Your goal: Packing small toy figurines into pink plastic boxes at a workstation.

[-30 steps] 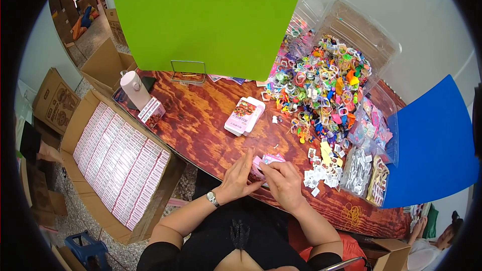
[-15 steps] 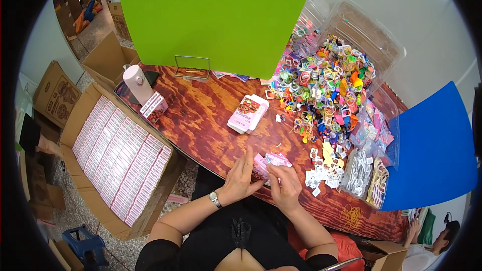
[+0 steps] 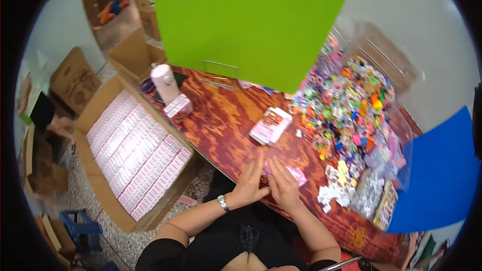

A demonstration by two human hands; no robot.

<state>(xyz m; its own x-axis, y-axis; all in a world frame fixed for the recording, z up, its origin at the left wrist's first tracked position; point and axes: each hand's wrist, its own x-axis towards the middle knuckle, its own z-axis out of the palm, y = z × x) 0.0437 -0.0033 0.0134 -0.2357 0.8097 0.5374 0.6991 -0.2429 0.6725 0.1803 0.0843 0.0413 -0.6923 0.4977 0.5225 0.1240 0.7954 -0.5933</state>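
The left hand (image 3: 246, 184) and right hand (image 3: 285, 186) gripped a small pink box (image 3: 265, 173) between them, flat pink cartons (image 3: 271, 126) lying beyond.

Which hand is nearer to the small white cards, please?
Right. The right hand is to the left of the white cards, apart from them; the left hand is farther left, beyond the right hand.
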